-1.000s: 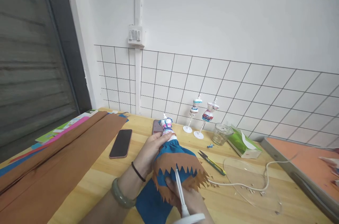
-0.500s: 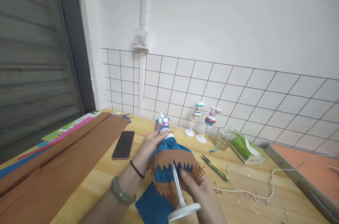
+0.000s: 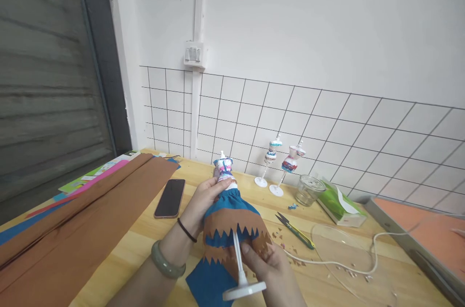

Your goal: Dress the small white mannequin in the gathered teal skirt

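Note:
My left hand (image 3: 209, 200) is closed around the waist of a miniature dress form (image 3: 225, 171), which is tilted with its round white base (image 3: 244, 290) toward me. The form wears a gathered blue skirt with brown zigzag-cut layers (image 3: 232, 220). At the lower right of the skirt, my right hand (image 3: 269, 268) is closed on the hem, its thumb beside the white stand pole and some fingers hidden under the layers. A blue sheet (image 3: 210, 280) lies on the table below the skirt.
Brown sheets (image 3: 109, 210) and a phone (image 3: 170, 198) lie left. Yellow-green thread snips (image 3: 296, 232), brown scraps, a white cord (image 3: 337, 263) and a clear disc lie right. Behind stand two dress forms (image 3: 289, 164), a glass jar (image 3: 308, 191), a tissue pack (image 3: 341, 203) and an orange-bottomed tray (image 3: 417, 239).
The skirt's lower part and the white base have shifted slightly left. My right hand has moved left with the hem, uncovering more brown scraps by the snips. My left hand keeps its hold.

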Tool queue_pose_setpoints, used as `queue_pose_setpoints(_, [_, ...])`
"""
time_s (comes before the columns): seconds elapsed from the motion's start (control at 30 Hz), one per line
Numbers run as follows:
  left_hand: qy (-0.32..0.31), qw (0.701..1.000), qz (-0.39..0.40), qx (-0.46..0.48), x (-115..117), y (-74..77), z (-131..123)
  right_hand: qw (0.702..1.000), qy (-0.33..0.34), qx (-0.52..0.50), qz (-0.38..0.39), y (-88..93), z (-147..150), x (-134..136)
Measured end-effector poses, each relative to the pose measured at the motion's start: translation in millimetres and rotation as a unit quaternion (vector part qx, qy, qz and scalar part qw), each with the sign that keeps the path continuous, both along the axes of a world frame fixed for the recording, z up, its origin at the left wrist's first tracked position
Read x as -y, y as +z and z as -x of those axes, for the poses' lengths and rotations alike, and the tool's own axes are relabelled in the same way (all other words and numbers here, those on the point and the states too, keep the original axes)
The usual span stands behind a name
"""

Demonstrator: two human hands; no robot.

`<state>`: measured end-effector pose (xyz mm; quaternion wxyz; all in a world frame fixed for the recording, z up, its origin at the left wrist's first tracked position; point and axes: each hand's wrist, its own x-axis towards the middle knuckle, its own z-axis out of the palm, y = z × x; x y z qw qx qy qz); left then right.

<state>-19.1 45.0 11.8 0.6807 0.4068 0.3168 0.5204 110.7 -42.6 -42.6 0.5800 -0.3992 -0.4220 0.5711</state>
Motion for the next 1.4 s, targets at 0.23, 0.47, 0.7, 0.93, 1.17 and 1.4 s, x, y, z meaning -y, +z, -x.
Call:
queue_pose_setpoints(0.23, [-0.014, 0.999, -0.035, 0.005, 0.1, 4.7, 7.7, 0.987, 0.15, 0.005, 0.063, 12.2, -28.4, -4.2])
queue_pose_setpoints(0.47, [-0.089, 0.992, -0.093, -0.014, 9.5, 1.9, 1.6, 0.98, -0.071, 0.181, 0.042, 45.3, -65.6, 4.1])
queue_pose_setpoints(0.7, [-0.117, 0.985, -0.117, -0.053, 16.6, 1.0, -6.7, 0.98, -0.046, 0.194, 0.022, 56.7, -63.1, 11.3])
queue_pose_setpoints(0.93, [-0.093, 0.962, -0.158, -0.203, 34.7, -8.4, -29.8, 0.991, -0.046, 0.117, 0.052, 51.4, -69.0, 3.4])
queue_pose_setpoints(1.17, [-0.077, 0.911, -0.212, -0.345, 58.5, -5.7, -36.1, 0.994, -0.029, 0.085, 0.068, 53.4, -70.4, 3.2])
queue_pose_setpoints(1.4, [-0.105, 0.913, -0.211, -0.333, 64.1, -1.2, -38.2, 0.994, -0.012, 0.09, 0.055, 54.7, -72.0, 2.3])
